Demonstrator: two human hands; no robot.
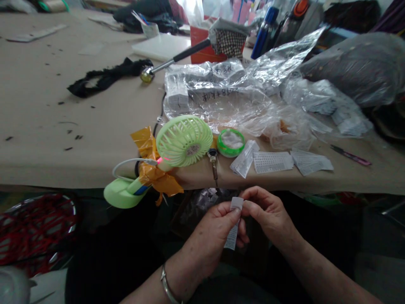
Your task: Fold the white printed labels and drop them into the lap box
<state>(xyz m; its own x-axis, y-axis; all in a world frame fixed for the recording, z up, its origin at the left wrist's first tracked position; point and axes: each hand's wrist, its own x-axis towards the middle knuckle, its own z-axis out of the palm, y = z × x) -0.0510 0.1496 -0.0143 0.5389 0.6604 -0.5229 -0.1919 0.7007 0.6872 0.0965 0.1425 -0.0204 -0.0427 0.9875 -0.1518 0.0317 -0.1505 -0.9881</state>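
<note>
Over my lap, below the table's front edge, my left hand point(218, 228) pinches a narrow white printed label point(232, 237) between thumb and fingers. My right hand point(265, 213) has its thumb and forefinger pressed together at the label's upper right edge; the exact grip there is hard to make out. On the table just beyond lie several printed label stacks: one tilted point(245, 159), one flat point(274, 162) and one at the right point(311, 161). Left of them sits a round green tub point(230, 142) with white, fluffy filling.
A light green fan point(185, 141) is fixed at the table edge with brown tape point(161, 179). A soldering-iron-like pointed tool point(214, 166) overhangs the edge. Clear plastic bags point(221, 101) lie behind. A pink-and-black pen-like cutter point(351, 155) lies right. Black cloth point(107, 78) lies farther back.
</note>
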